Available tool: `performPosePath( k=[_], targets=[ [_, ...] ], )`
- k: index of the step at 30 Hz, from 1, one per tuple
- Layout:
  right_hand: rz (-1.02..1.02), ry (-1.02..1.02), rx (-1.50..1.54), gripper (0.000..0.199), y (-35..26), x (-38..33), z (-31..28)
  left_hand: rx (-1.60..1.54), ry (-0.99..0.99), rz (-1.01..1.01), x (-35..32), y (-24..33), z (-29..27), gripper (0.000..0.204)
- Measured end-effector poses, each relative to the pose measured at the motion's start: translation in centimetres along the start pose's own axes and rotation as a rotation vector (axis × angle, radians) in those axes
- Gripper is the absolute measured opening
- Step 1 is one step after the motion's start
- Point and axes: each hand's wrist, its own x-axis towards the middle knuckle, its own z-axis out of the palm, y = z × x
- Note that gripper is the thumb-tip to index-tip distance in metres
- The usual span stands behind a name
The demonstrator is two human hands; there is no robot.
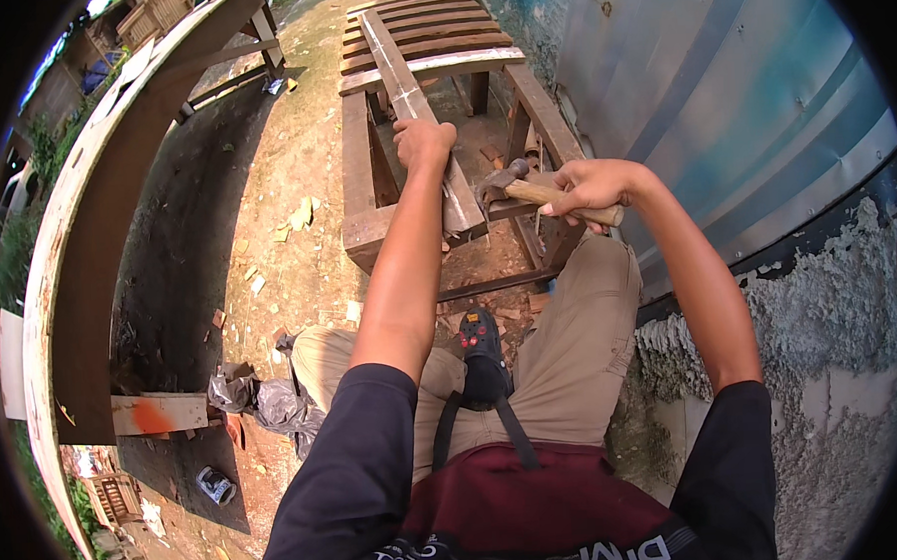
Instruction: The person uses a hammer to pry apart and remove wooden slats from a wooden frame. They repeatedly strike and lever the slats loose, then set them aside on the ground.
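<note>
The right hand (593,189) was wrapped tight around a hammer (535,189), its head just beside a long plank (410,96). The left hand (425,143) pressed, fingers curled, on that plank lying along a wooden frame (361,224).

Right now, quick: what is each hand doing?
Left hand: closed on the long plank, pressing it onto the wooden frame.
Right hand: closed around the hammer handle.

One head-worn fisheye camera looks steeply down, close over the wooden frame (442,130) and the ground.
</note>
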Motion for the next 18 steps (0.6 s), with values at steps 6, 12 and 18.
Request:
performPosePath(
  k=[6,12,18],
  targets=[
    [-0.122,0.471,0.310,0.035,5.2,2.5,9.5,0.059,0.009,0.053,0.7,-1.6,0.1,0.107],
    [-0.370,0.992,0.716,0.035,6.4,7.2,15.5,-0.095,-0.054,0.150,2.5,-3.7,0.1,0.114],
    [-0.427,0.880,1.161,0.041,7.3,5.5,20.7,-0.937,-0.475,0.083,2.5,-8.1,1.7,0.071]
  ],
)
